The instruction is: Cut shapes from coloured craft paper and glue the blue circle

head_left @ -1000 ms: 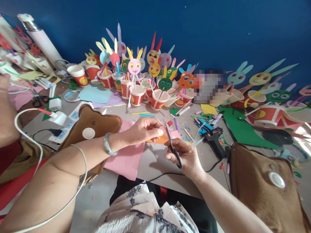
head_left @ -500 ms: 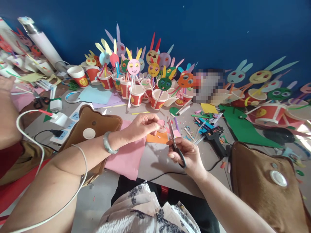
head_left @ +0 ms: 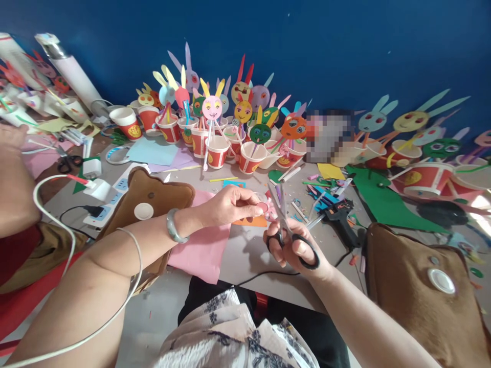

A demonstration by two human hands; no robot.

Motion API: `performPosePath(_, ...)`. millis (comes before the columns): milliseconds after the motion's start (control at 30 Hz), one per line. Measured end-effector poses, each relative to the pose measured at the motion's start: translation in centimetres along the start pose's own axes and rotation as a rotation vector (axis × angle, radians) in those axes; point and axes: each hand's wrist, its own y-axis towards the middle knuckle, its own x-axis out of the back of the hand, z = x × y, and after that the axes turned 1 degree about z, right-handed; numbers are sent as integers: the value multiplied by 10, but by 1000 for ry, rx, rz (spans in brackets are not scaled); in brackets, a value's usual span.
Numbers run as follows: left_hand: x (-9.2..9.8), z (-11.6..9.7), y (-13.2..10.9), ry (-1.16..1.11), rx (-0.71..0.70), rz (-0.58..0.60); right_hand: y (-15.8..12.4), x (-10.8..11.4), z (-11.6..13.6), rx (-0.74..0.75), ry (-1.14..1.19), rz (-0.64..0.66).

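Observation:
Between the thumb and fingers of my left hand [head_left: 236, 204] is a small round piece of pink paper [head_left: 263, 207]. My right hand [head_left: 293, 245] has its fingers through the black handles of a pair of scissors [head_left: 283, 217]. The blades are spread and point up and away, just right of the pink piece, apart from it. Beneath my hands lie a sheet of orange paper [head_left: 251, 220] and small paper scraps. A larger pink sheet [head_left: 203, 245] lies under my left wrist.
Red and white paper cups [head_left: 217, 152] with paper rabbit figures line the back. A glue gun [head_left: 339, 217] lies to the right, near green paper [head_left: 391, 199]. Brown plush pouches [head_left: 418, 276] flank me. A power strip [head_left: 105, 209] and another person's arm [head_left: 19, 179] are at left.
The scissors have gone from closed to spread, and my right-hand fingers have opened with them. My left hand has moved slightly right and down with the pink piece.

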Motion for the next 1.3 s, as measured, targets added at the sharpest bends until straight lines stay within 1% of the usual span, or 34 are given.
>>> performPosePath(33, 0, 1, 1, 14, 13, -7, 0, 0, 0, 61, -20, -46)
performPosePath(100, 0, 0, 1, 17, 49, 39, 0, -1, 1, 177, -122, -198)
performPosePath(167, 0, -3, -1, 16, 68, 144, 1, -3, 2, 247, -281, -366)
performPosePath(200, 0, -5, -2, 27, 77, 207, 1, -5, 3, 262, -358, -427)
performPosePath(267, -1, -8, -5, 82, 105, 335, 2, -9, 5, 268, -471, -487)
performPosePath(333, -1, -8, -7, 164, 116, 434, 3, -12, 7, 265, -529, -524)
performPosePath(433, 0, -4, -7, 305, 21, 512, 4, -14, 9, 244, -579, -613)
performPosePath(500, 0, -2, -7, 395, -30, 479, 4, -14, 9, 212, -588, -613)
performPosePath(633, -1, -2, -6, 476, 1, 292, 4, -11, 5, 135, -559, -456)
performPosePath(700, -3, -3, -5, 484, 0, 255, 4, -10, 2, 117, -563, -406)
performPosePath(800, -6, -3, -5, 494, 4, 286, 5, -10, -1, 103, -588, -386)
performPosePath(900, -3, -2, -5, 536, 17, 339, 7, -10, -2, 108, -608, -386)
performPosePath(967, 2, 0, -5, 629, -3, 346, 7, -10, -2, 131, -632, -434)
performPosePath(1033, 9, 1, -6, 798, -45, 352, 8, -10, -1, 150, -652, -505)
performPosePath(1133, 14, 5, -8, 1001, -98, 445, 9, -10, 0, 141, -649, -548)
performPosePath(1200, 14, 5, -9, 1050, -107, 497, 10, -10, 1, 131, -643, -547)
performPosePath(1300, 16, 0, -10, 1062, -115, 512, 11, -12, 2, 123, -635, -549)
